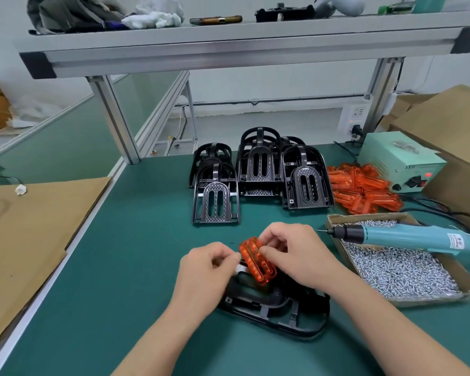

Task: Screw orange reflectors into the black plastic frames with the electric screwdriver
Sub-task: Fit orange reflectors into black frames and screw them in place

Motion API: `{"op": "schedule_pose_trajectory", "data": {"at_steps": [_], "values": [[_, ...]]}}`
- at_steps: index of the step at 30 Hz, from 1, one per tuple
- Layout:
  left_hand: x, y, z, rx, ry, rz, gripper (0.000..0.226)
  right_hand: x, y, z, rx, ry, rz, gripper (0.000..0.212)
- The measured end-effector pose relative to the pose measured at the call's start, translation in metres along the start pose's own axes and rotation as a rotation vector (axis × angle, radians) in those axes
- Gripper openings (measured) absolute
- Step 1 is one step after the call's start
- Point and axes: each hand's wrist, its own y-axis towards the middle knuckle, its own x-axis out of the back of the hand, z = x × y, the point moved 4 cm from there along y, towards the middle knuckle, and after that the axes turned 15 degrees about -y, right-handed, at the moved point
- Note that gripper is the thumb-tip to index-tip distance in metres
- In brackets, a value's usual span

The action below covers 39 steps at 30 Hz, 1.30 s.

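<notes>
Evidently the job is at an early stage. Just left of the box point(429, 301) of screws point(402, 270), one frame point(282, 313) lies flat on the table point(120, 267). Above it a reflector point(257, 263) is held tilted on edge, not yet seated. The left hand point(204, 270) pinches its near-left edge with curled fingers, and the right hand point(296, 256) grips its other side between thumb and fingertips. This looks like the fitting step that comes before any screw goes in.

The screwdriver point(407, 236) lies idle across the far end of the box, with no hand on it, its bit poking out past the box's left rim. No screw can be seen in the frame being worked, though the hands hide much of it.

Beyond the box and to its left stand spare frames point(258, 169), none showing orange, so they seem unfitted. Loose reflectors point(364, 188) are heaped just behind the box. No finished piece is in view, so most of the batch appears to remain.
</notes>
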Motion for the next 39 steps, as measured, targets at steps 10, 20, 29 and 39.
{"op": "schedule_pose_trajectory", "data": {"at_steps": [10, 20, 29, 39], "values": [[0.019, 0.007, 0.025, 0.03, -0.046, 0.267, 0.037, -0.015, -0.004, 0.021, 0.229, -0.404, 0.122, 0.017], [0.014, 0.009, 0.033, 0.007, -0.033, 0.306, 0.034, -0.027, -0.013, 0.03, 0.281, -0.525, 0.009, 0.015], [0.013, 0.007, 0.032, -0.014, -0.05, 0.299, 0.031, -0.018, -0.01, 0.019, 0.226, -0.463, 0.09, 0.008], [0.001, 0.006, 0.029, 0.038, -0.055, 0.228, 0.028, -0.014, -0.002, 0.019, 0.204, -0.503, 0.161, 0.015]]}}
